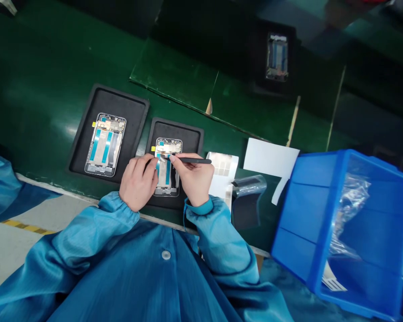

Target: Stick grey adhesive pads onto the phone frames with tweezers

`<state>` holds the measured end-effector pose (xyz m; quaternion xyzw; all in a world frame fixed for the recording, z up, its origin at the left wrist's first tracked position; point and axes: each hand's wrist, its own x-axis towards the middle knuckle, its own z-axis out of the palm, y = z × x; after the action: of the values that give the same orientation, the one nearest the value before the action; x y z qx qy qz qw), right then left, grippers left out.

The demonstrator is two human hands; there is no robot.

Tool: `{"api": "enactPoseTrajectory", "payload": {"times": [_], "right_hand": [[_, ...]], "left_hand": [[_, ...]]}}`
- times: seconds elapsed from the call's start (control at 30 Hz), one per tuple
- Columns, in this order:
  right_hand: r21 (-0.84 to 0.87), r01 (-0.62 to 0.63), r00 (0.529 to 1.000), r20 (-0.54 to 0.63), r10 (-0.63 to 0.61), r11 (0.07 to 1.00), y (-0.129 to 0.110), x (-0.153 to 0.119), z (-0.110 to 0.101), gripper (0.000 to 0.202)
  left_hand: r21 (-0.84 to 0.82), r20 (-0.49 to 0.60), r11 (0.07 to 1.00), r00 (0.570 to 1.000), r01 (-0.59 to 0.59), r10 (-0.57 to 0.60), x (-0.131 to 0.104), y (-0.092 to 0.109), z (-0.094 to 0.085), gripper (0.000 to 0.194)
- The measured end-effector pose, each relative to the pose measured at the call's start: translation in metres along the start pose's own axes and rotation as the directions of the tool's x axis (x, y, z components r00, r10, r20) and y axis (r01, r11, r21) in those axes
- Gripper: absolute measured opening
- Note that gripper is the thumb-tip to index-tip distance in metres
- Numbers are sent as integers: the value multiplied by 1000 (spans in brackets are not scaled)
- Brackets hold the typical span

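A phone frame (168,172) with its inner parts exposed lies in a black tray (193,132) in front of me. Over its left edge, my left hand (139,182) is closed with fingers curled; what the fingertips pinch, if anything, is hidden. My right hand (196,181) grips black tweezers (196,160) lying nearly level, their tip at the upper part of the phone frame, close to my left fingertips. A small yellow tab (153,148) sticks out from the frame's left side.
To the left, another black tray (129,100) carries a second open phone frame (105,145). Right of my hands lie a sticker sheet (223,166), white paper (271,156) and dark film (246,208). A blue bin (298,214) holds clear plastic. A third phone frame (277,57) sits farther back.
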<state>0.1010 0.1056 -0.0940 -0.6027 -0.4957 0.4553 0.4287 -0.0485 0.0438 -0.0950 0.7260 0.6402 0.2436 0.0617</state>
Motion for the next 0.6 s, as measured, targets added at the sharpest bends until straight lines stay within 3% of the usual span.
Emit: {"api": "enactPoseTrajectory", "payload": {"times": [0.6], "right_hand": [[-80,30,999,14,-29,996,6,-1,0,16]], "left_hand": [[51,-34,998,999,-32,34,0,-1,2,31]]}}
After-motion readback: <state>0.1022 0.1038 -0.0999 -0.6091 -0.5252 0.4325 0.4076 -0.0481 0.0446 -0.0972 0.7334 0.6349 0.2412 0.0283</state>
